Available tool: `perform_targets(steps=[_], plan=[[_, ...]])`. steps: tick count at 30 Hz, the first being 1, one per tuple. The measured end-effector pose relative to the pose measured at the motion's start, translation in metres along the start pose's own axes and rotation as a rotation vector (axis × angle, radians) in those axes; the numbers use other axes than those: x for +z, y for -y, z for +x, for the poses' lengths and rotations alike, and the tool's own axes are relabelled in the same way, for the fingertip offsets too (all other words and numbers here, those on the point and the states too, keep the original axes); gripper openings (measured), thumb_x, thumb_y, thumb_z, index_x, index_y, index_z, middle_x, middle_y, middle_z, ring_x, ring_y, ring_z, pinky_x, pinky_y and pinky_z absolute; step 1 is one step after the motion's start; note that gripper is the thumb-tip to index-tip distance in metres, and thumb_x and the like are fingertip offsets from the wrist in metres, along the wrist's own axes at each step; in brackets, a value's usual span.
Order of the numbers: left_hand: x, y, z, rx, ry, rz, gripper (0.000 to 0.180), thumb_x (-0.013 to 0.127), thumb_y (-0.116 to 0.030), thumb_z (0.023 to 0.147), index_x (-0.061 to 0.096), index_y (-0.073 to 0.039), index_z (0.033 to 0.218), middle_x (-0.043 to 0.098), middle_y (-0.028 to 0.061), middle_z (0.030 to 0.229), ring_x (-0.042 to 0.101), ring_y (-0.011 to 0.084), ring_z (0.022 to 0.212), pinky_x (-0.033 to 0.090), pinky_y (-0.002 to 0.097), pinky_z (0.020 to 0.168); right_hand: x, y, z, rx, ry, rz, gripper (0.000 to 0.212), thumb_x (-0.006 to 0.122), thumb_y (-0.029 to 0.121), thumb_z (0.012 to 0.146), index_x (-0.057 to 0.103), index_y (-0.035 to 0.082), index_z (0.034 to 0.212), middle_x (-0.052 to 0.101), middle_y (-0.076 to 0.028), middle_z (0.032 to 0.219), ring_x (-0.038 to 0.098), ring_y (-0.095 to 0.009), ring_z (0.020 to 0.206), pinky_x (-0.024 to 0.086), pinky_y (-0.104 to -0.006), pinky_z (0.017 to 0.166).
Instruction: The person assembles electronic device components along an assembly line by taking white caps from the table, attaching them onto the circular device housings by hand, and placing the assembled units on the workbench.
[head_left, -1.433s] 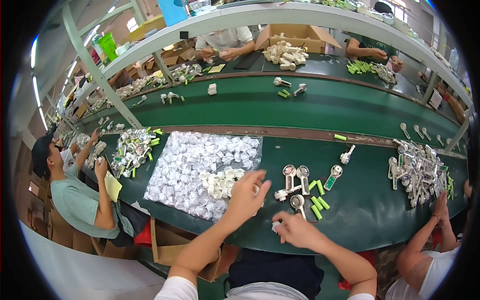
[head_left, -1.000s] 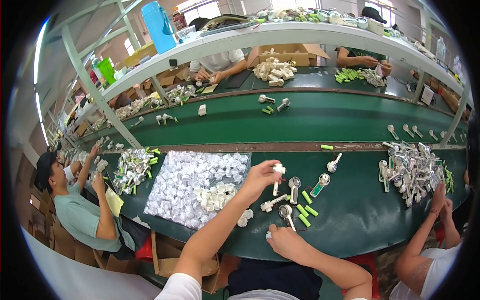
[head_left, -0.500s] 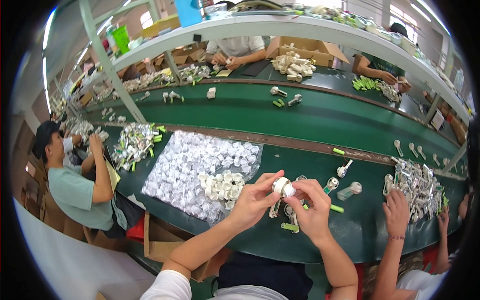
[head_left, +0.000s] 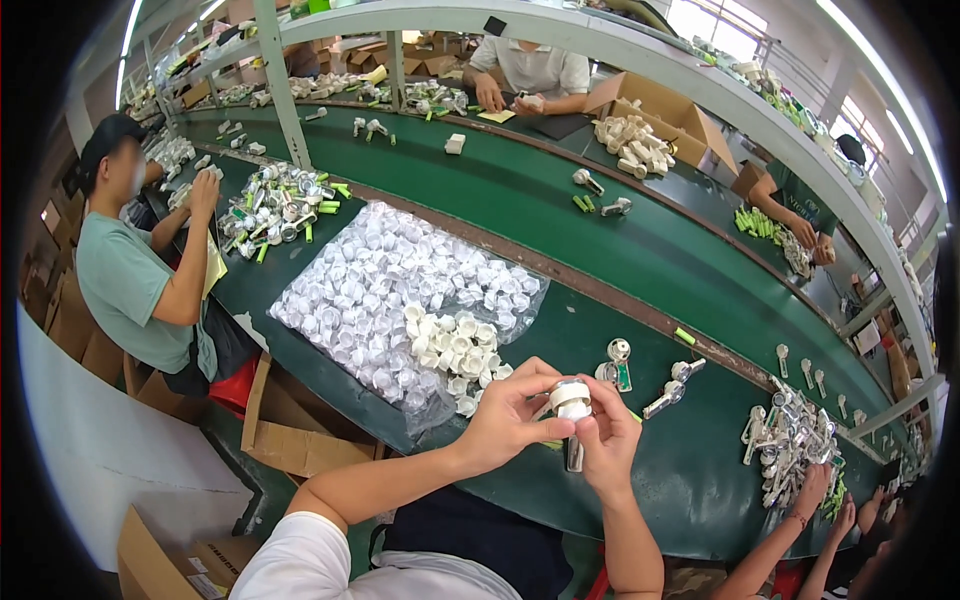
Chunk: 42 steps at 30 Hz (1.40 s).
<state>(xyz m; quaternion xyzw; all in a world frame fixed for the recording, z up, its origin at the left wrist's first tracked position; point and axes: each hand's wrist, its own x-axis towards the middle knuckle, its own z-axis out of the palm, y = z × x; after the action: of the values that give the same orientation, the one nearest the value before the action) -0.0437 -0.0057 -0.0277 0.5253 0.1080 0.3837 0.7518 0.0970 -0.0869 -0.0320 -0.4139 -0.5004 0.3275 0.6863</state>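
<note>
Between my two hands, above the near edge of the green table, is a small round white plastic part (head_left: 572, 398), with a ring-like rim on top and a smooth white face below. My left hand (head_left: 508, 418) pinches it from the left with thumb and fingers. From the right, my right hand (head_left: 608, 432) grips it the same way. A silvery handle-like piece (head_left: 574, 456) shows beneath it; I cannot tell whether the two are joined. Just beyond my fingers lie a white-headed piece with a green circuit board (head_left: 618, 366) and a silvery handled piece (head_left: 674, 388).
Left of my hands lies a clear bag of white caps (head_left: 370, 300), loose cream caps (head_left: 455, 350) at its mouth. Piles of handled parts sit left (head_left: 275, 210) and right (head_left: 790, 445). A co-worker (head_left: 150, 260) sits left; another's hand (head_left: 815, 490) touches the right pile. An open carton (head_left: 300, 430) stands below.
The view has swung, tilting the table down to the right. My hands have turned the round white part more upright and stay closed on it. The right-hand co-worker's hand has moved on the pile.
</note>
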Motion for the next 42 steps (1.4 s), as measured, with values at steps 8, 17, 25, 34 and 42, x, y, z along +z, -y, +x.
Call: perform_targets(steps=[8, 17, 25, 34, 42], plan=[[0.009, 0.022, 0.024, 0.136, -0.132, 0.204, 0.037, 0.071, -0.014, 0.090, 0.061, 0.005, 0.120, 0.053, 0.0067, 0.112, 0.054, 0.0150, 0.097, 0.046, 0.0285, 0.085, 0.002, -0.007, 0.015, 0.219, -0.325, -0.021, 0.027, 0.060, 0.017, 0.099, 0.064, -0.005, 0.113, 0.063, 0.000, 0.090, 0.059, -0.008, 0.087, 0.049, -0.0231, 0.077], [-0.010, 0.046, -0.027, 0.348, 0.109, 1.406, 0.042, 0.073, -0.017, 0.080, 0.060, 0.000, 0.116, 0.047, 0.0170, 0.128, 0.052, 0.0360, 0.105, 0.046, 0.0442, 0.090, -0.038, -0.049, 0.096, 0.155, 0.064, -0.425, 0.032, 0.073, 0.002, 0.081, 0.067, 0.002, 0.112, 0.066, -0.004, 0.100, 0.061, -0.010, 0.084, 0.050, -0.0247, 0.073], [-0.027, 0.072, -0.039, 0.249, 0.304, 1.355, 0.057, 0.071, -0.016, 0.080, 0.049, 0.002, 0.130, 0.049, 0.0182, 0.126, 0.053, 0.0322, 0.106, 0.048, 0.0416, 0.085, 0.003, -0.072, 0.098, 0.259, 0.857, -0.838, 0.034, 0.080, 0.013, 0.073, 0.071, 0.005, 0.104, 0.064, -0.010, 0.099, 0.064, -0.023, 0.082, 0.052, -0.0352, 0.073], [0.000, 0.080, 0.017, 0.252, 0.047, 1.555, 0.054, 0.072, -0.018, 0.080, 0.053, 0.000, 0.128, 0.049, 0.0182, 0.130, 0.055, 0.0347, 0.095, 0.048, 0.0442, 0.082, -0.054, -0.110, 0.120, 0.345, 0.406, -0.533, 0.021, 0.075, 0.021, 0.083, 0.074, 0.001, 0.088, 0.071, -0.008, 0.071, 0.065, -0.017, 0.062, 0.053, -0.0313, 0.061], [-0.015, 0.092, 0.050, 0.101, 0.004, 1.214, 0.027, 0.071, -0.001, 0.078, 0.056, -0.003, 0.100, 0.049, 0.0172, 0.109, 0.057, 0.0407, 0.091, 0.049, 0.0482, 0.078, -0.072, -0.097, 0.131, 0.467, 0.267, -1.099, 0.032, 0.080, 0.029, 0.076, 0.069, 0.001, 0.088, 0.070, -0.016, 0.075, 0.070, -0.027, 0.068, 0.056, -0.0379, 0.067]])
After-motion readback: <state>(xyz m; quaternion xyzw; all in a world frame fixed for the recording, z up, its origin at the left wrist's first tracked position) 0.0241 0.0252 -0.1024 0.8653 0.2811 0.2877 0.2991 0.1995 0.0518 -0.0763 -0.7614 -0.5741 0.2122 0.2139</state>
